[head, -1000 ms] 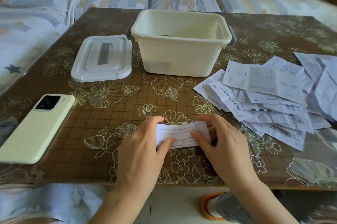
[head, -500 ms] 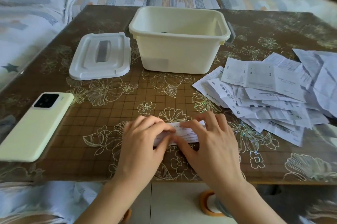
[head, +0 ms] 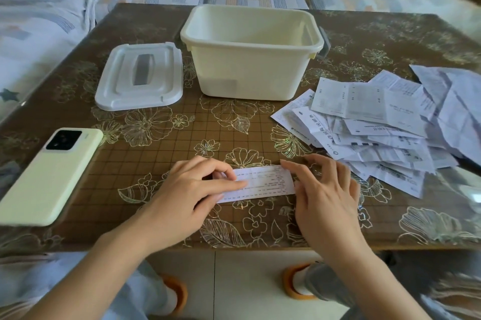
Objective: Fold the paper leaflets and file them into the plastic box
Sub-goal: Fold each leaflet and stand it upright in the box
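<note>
A folded white leaflet (head: 263, 182) lies flat as a narrow strip on the table near its front edge. My left hand (head: 192, 189) presses on its left end, with one straight finger laid across the paper. My right hand (head: 325, 189) touches its right end with its fingertips. Behind them stands the cream plastic box (head: 250, 70), open at the top, and its inside is mostly hidden. A loose pile of unfolded leaflets (head: 385, 127) spreads over the right side of the table.
The box's white lid (head: 140, 77) lies to the left of the box. A pale green phone (head: 49, 176) rests face down at the table's left front. The brown flower-patterned table (head: 156, 148) is ringed by a sofa with patterned covers (head: 39, 20).
The hands, which were close together pressing the crease, have slid apart to the strip's two ends. More of the folded leaflet now shows between them.
</note>
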### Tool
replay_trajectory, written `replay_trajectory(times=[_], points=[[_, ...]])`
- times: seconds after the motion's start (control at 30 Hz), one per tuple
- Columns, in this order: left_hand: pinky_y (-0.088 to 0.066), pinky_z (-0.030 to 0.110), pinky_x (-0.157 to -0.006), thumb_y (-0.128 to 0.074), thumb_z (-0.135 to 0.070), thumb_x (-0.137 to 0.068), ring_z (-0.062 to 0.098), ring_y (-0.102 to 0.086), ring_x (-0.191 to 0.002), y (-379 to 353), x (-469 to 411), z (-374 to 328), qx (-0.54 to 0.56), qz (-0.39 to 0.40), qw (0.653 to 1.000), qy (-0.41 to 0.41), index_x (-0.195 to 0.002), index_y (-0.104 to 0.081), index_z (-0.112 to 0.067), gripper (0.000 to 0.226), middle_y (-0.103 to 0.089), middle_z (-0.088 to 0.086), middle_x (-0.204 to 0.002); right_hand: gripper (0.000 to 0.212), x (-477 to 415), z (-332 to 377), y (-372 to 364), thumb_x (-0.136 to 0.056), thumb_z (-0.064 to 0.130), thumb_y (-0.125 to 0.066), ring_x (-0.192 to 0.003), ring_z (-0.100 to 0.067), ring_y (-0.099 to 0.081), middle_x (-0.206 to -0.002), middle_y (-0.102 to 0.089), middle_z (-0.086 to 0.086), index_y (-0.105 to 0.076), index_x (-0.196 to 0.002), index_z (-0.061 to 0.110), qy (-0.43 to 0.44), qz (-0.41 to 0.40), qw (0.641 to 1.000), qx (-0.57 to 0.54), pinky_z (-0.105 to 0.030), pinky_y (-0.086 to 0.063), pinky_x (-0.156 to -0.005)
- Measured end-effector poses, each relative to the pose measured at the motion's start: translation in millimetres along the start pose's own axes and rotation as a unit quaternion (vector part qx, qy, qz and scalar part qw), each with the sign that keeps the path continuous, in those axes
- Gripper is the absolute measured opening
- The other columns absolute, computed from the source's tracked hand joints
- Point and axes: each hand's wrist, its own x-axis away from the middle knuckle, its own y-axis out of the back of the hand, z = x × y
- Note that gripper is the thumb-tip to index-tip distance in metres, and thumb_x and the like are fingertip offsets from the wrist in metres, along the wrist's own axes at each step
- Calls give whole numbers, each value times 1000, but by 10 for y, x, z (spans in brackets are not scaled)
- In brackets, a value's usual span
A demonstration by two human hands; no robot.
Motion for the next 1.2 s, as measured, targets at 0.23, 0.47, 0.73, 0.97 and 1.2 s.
replay_trajectory(times=[0.23, 0.47, 0.73, 0.97, 1.2], points=[[-37, 26, -92, -48, -32, -94, -2, -50, -103, -77, -45, -159, 41, -94, 991, 85, -107, -72, -37, 27, -60, -28, -105, 29, -348, 72, 303, -91, 40, -54, -108, -11, -48, -117, -51, 14, -58, -120, 35, 59, 111, 983, -137, -32, -48, -87], [-40, 34, -81, -55, -62, -75, 6, -52, -88, -268, -132, -294, 31, -159, 975, 151, -98, -72, -38, 38, -60, -22, -94, 67, -720, 310, 491, -76, 54, -72, -107, -18, -51, -121, -53, 1, -44, -126, 19, 128, 282, 949, 54, -32, -46, -86], [-23, 26, -76, -51, -61, -71, 5, -47, -89, -296, -171, -366, -8, -155, 972, 177, -101, -71, -41, 41, -53, -23, -93, 55, -883, 335, 498, -72, 61, -71, -77, -9, -49, -89, -57, 10, -61, -108, 20, 131, 346, 925, 82, -21, -38, -61], [-22, 27, -75, -52, -63, -70, 6, -47, -88, -280, -188, -380, -14, -147, 972, 184, -101, -67, -40, 41, -52, -22, -90, 28, -753, 257, 485, -81, 40, -73, -55, -2, -60, -77, -66, 7, -55, -83, 18, 51, 325, 942, -64, -20, -44, -48], [-22, 28, -74, -53, -63, -67, 8, -47, -88, -270, -195, -366, -10, -134, 974, 183, -103, -68, -41, 44, -53, -20, -90, 32, -404, 189, 490, -91, 39, -54, -75, -16, -73, -86, -75, 0, -69, -100, 12, -119, 276, 829, -472, -29, -60, -64]])
